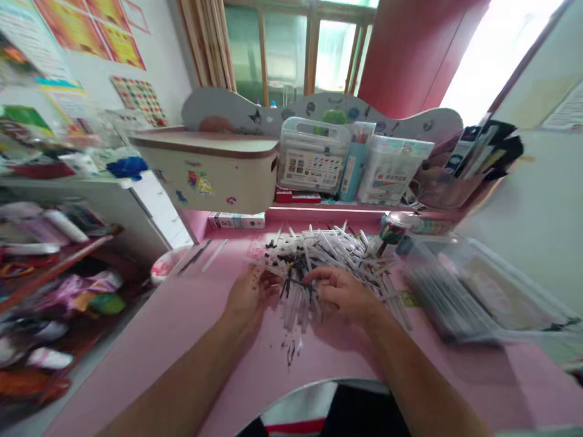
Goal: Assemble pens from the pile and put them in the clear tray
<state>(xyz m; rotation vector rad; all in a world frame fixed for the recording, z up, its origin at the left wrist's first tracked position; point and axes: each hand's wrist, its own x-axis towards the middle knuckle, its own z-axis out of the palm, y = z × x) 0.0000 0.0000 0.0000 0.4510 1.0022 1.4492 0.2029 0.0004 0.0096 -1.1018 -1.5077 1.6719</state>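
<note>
A heap of thin white plastic tubes mixed with small black pieces lies on the pink desk. My left hand rests at the heap's near left edge, its fingers among the tubes and black bits. My right hand lies across the near middle of the heap, with its fingers reaching left towards my left hand. The two hands are close but apart. What either hand pinches is hidden by the fingers. A few black crumbs lie loose on the desk below the heap.
A blurred clear plastic tray holding dark-tipped sticks stands right of the heap. A tin can stands at its far edge. Behind are a cream box shelf and plastic storage boxes. A cluttered shelf runs along the left.
</note>
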